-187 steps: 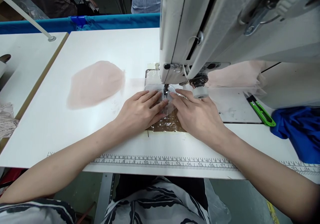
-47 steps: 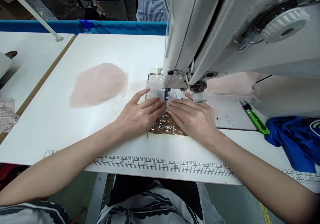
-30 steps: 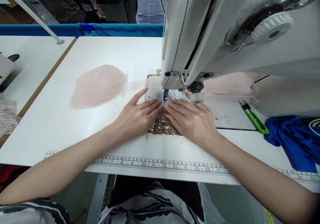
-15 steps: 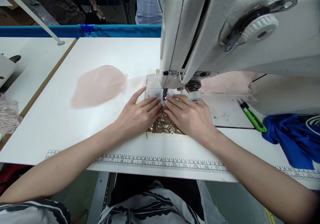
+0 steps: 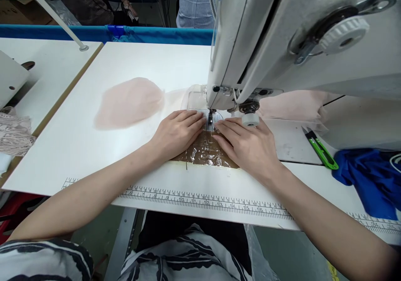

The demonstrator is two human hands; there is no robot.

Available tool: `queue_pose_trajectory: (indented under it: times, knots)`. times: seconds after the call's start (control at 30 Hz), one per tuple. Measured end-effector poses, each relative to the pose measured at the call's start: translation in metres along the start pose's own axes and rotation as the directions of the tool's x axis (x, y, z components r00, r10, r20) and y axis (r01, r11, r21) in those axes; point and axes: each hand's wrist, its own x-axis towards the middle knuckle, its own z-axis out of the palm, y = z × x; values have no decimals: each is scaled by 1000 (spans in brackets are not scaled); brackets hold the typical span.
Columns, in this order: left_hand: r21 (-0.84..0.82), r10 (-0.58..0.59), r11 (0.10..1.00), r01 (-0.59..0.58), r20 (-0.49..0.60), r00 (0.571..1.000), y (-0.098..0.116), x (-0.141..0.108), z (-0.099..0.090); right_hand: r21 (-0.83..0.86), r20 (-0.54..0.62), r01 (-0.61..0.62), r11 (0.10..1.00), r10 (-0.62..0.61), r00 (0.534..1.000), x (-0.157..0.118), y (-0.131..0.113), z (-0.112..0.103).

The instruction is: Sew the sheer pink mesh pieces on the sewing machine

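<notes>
My left hand (image 5: 181, 131) lies flat just left of the presser foot (image 5: 211, 117), its fingers stretched out towards it. On the other side, my right hand (image 5: 247, 141) rests palm down with fingers extended, tips close to the needle area of the sewing machine (image 5: 232, 51). Brown tape (image 5: 208, 150) with a glossy, wrinkled surface covers the bed between and below both hands. Sheer pale pink fabric (image 5: 130, 104) spreads to the left, and more pink fabric (image 5: 290, 104) lies under the machine arm. Whether cloth lies under my fingertips is hard to make out.
A green thread snipper (image 5: 321, 150) lies right of my right hand, beside crumpled blue cloth (image 5: 368, 176). A printed ruler (image 5: 200, 200) runs along the table's front edge. At far left sits a bundle of pale strips (image 5: 15, 132). Other people are beyond the blue rail (image 5: 163, 35).
The view has shifted slightly. My left hand's spread finger has drawn in beside the others, and the hand lies flatter. More of the brown tape shows between my hands.
</notes>
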Motion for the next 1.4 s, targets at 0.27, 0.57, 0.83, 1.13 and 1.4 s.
queue_pose_trajectory:
  times: [0.27,0.57,0.83,1.13,1.4]
  knots:
    - [139,-149,981,139,70,986,-7,-3,-6,-10,-87,17,1000,-18,996,-2,5,1]
    - [-666,177,681,305,554,814,-6,-3,-90,804,346,-254,537,-77,935,11,-23,-28]
    - [-775,124,421,472,565,816,-52,-26,-103,779,602,-628,11,-295,742,61,-54,-28]
    - [-760,-88,347,549,557,826,-117,-106,-120,859,512,-511,32,-45,858,114,-75,-6]
    - [-726,-495,353,590,390,776,-197,-45,-88,898,439,-417,-141,215,872,177,-78,35]
